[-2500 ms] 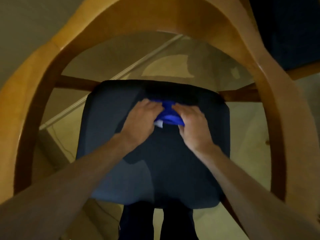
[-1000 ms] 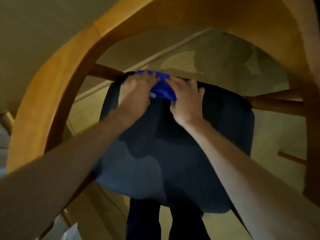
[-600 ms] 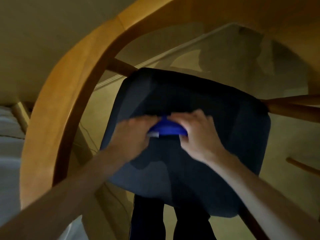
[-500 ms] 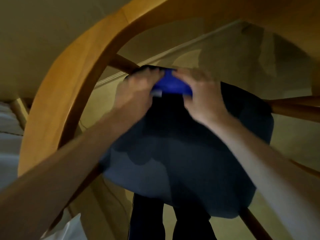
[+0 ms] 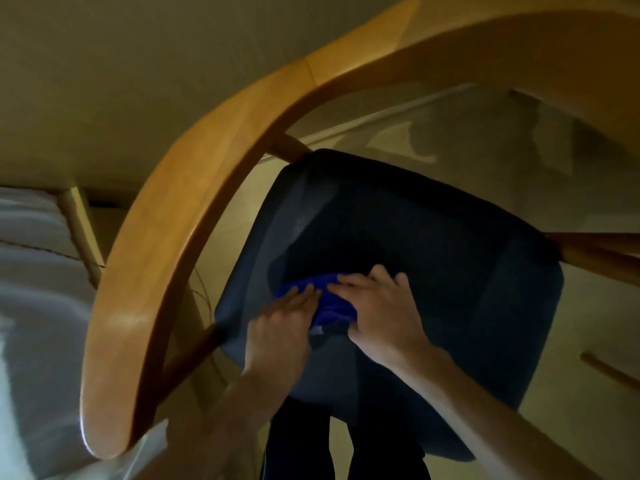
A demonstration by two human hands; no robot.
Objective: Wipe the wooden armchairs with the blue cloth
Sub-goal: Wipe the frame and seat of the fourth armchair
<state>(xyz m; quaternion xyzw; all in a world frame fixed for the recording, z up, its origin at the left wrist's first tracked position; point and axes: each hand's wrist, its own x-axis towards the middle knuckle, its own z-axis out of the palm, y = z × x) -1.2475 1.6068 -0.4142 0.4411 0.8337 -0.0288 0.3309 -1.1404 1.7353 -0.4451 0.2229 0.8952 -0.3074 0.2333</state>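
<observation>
The scene is dimly lit and yellowish; a soft glare is seen on the armrest [image 5: 145,317] at lower left, and edges are blurred and bent.

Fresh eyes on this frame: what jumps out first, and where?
The blue cloth at centre, bright against the dark seat cushion, with the left hand and right hand pressing flat on it from either side. Next, the curved wooden armrest arching from lower left up over the top of the view. White bedding fills the left edge.
</observation>
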